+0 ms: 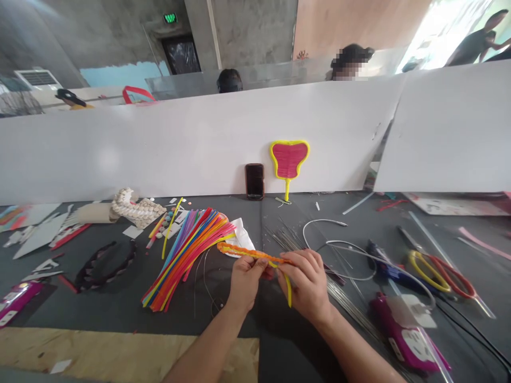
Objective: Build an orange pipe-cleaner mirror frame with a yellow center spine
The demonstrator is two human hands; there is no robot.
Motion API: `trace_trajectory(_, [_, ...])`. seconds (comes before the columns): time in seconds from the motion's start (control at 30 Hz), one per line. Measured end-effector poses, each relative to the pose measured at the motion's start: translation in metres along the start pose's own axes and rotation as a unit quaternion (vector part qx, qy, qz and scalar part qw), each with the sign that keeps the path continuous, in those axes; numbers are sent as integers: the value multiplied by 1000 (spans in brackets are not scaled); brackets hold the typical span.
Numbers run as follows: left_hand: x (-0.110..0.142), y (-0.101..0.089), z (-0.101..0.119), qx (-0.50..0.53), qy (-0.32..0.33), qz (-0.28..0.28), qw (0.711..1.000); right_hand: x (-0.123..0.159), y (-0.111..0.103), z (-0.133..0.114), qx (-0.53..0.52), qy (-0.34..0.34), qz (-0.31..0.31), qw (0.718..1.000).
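Both my hands hold a strip of orange and yellow pipe cleaners (239,249) in front of me. My left hand (244,284) pinches the strip near its middle between thumb and fingers. Close beside it, my right hand (308,282) has its fingers closed on the strip's right part. A loose yellow pipe cleaner end (289,292) hangs down by the right hand. Left of my hands lies a fanned bundle of many-coloured pipe cleaners (187,255). A white piece of paper or wrapping (242,234) lies behind the strip.
A phone (254,181) and a pink-and-yellow hand fan (290,159) lean against the white partition (179,143). Thin metal rods (351,306), scissors (447,271) and a purple power strip (407,335) lie right. A dark braided headband (106,266) lies left. People are beyond the partition.
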State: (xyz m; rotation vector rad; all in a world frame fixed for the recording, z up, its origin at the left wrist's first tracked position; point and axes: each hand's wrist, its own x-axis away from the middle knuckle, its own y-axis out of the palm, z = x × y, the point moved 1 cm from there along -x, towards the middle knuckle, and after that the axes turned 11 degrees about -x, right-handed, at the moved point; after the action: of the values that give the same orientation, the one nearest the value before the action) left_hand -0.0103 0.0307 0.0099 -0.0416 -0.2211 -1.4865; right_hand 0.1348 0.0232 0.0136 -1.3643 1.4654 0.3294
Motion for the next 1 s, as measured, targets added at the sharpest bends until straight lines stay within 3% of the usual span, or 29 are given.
trace_trajectory(0.23, [1, -2, 0, -90, 49, -23, 994, 1, 3, 4, -25, 92, 39, 995])
trace_trajectory(0.6, [-3, -2, 4, -87, 20, -20, 996, 2, 4, 6, -38, 98, 23, 994])
trace_trajectory(0.83, [-7, -7, 5, -74, 24, 19, 997, -1, 5, 2, -102, 45, -32, 993])
trace_trajectory(1.0, [-10, -11, 1, -48, 85, 41, 994, 0, 8, -4, -114, -9, -82, 990])
